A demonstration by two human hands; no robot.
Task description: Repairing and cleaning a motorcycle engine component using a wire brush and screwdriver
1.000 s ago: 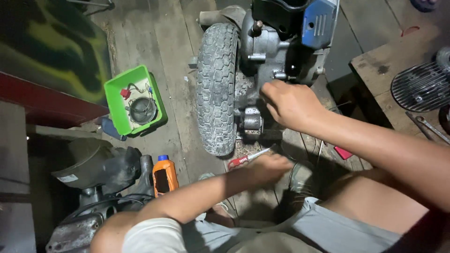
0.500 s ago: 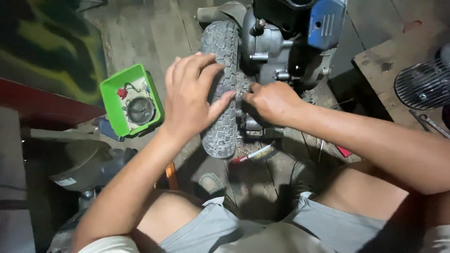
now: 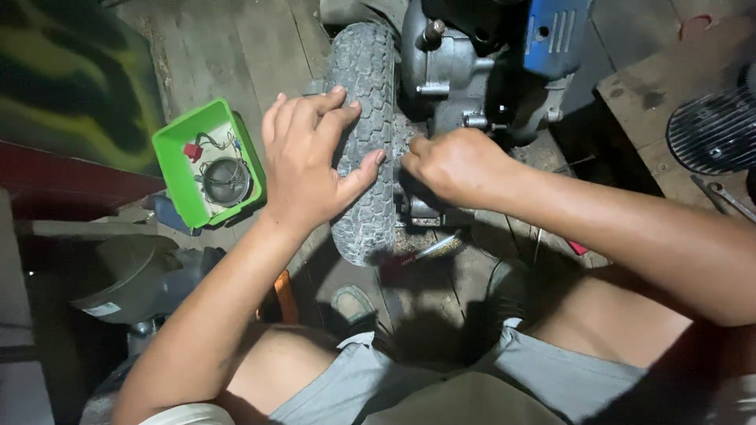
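A small grey treaded tyre (image 3: 362,86) stands on a wooden floor, joined to a grey engine casing (image 3: 453,75) with a blue part (image 3: 555,31) above it. My left hand (image 3: 311,157) lies flat on the tyre's tread, fingers spread. My right hand (image 3: 453,165) is closed at the tyre's right side by the hub; what its fingers hold is hidden. A red-handled screwdriver (image 3: 417,256) lies on the floor just below the tyre.
A green tray (image 3: 169,153) with a round metal part and red clips sits left of the tyre. An orange bottle (image 3: 283,295) shows beside my left forearm. A grey machine body (image 3: 134,275) is lower left. A round black grille (image 3: 713,130) and a wrench (image 3: 720,197) lie at right.
My left hand rose from the floor by the screwdriver and settled on the tyre's tread. My right hand stayed at the hub. The view moved closer.
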